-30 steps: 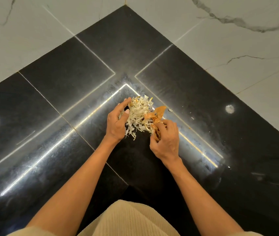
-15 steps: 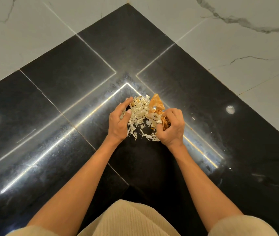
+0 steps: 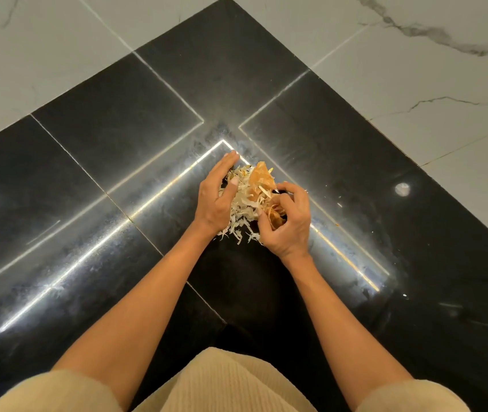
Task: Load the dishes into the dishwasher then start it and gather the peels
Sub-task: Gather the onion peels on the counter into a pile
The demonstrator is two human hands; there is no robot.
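A heap of pale, papery peels with some orange skins on top lies on the black stone counter, in its inner corner. My left hand presses flat against the heap's left side, fingers stretched forward and together. My right hand curls around the heap's right side, its fingers closed on orange peel pieces. Loose strips stick out below both hands toward me. No dishes or dishwasher are in view.
The black counter forms an L-shaped corner against white marble wall tiles. A few tiny peel scraps lie to the right of my hands. Bright light strips and round lamp reflections show on the polished surface.
Both hands have pushed closer together around the heap. My left hand has flattened against the peels, and my right hand has curled tighter on the orange pieces.
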